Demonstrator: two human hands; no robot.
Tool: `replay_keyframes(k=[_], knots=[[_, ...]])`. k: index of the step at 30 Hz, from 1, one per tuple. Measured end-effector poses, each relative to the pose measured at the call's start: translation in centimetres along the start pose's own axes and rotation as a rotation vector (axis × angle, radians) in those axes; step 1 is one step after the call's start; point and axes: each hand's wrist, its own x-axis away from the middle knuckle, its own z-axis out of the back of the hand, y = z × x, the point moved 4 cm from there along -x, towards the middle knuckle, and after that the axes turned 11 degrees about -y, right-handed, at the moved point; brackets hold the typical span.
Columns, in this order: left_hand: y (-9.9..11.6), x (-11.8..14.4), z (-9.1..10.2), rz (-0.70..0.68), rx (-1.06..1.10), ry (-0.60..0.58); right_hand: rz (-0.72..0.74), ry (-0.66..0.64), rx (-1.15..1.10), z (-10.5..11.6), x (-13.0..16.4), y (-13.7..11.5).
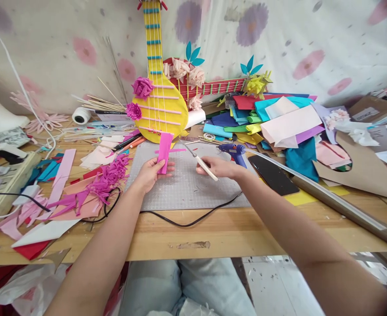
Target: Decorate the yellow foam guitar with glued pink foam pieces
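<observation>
My left hand (152, 175) pinches a folded strip of magenta crepe paper (165, 151) between thumb and fingers, over the left part of a grey gridded cutting mat (153, 199). A thin magenta strip (178, 150) lies crosswise behind it. My right hand (215, 167) is closed on a white-handled tool (207, 168) with a slim metal end. That end points up and left toward the paper, apart from it; whether it is a pair of scissors or a knife I cannot tell. Just beyond my right hand rests a blue glue gun (234, 151).
A yellow paper-covered lute-like instrument (163, 105) stands behind the mat, before a red one (224, 87). Magenta scraps (104, 184) lie left, coloured paper sheets (288, 118) right. A black phone (274, 174), a long lamp bar (328, 197) and a black cable (186, 224) are close by.
</observation>
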Motion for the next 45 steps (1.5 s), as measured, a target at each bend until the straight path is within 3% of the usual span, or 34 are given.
replay_keyframes(k=[3, 13, 23, 29, 40, 45], knots=[[0.1, 0.0, 0.0, 0.005, 0.009, 0.003, -0.058, -0.236, 0.132, -0.2, 0.0, -0.7], [-0.2, 0.2, -0.5, 0.079, 0.014, -0.061, -0.076, -0.626, 0.103, -1.0, -1.8, -1.5], [-0.8, 0.4, -0.7, 0.232, -0.053, -0.190, -0.163, -0.606, -0.023, 0.3, -1.1, -0.5], [-0.8, 0.5, -0.6, 0.296, -0.029, -0.198, -0.176, -0.588, -0.004, 0.8, -0.9, 0.3], [-0.8, 0.5, -0.6, 0.341, -0.034, -0.186, -0.183, -0.633, -0.209, -0.2, -1.0, 0.3], [-0.8, 0.4, -0.5, 0.350, -0.050, -0.188, -0.205, -0.613, -0.203, -0.2, -1.0, 0.5]])
